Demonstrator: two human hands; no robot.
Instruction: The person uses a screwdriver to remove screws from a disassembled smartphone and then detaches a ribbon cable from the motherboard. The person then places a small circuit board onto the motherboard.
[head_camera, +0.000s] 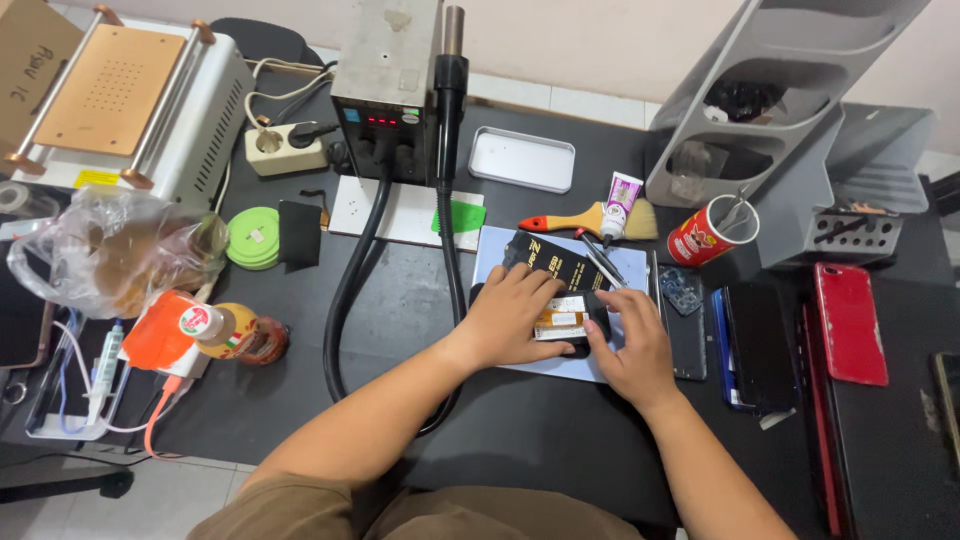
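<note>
An opened phone (572, 318) with its insides showing lies on a pale blue mat (630, 268) on the black desk. My left hand (508, 318) rests flat on its left part, fingers spread over it. My right hand (634, 350) touches the phone's right edge with thumb and fingertips. A black phone battery (556, 262) with gold print lies just above my hands. Metal tweezers (601, 262) lie next to it.
A hot-air station (388, 90) with black hose (352, 270) stands behind. Brush (580, 222), glue tube (620, 202), red can (708, 234), several phones (848, 322) at right. Grey shelf (770, 110), white tray (522, 160), separator machine (130, 100), plastic bag (110, 250), bottles (225, 332) at left.
</note>
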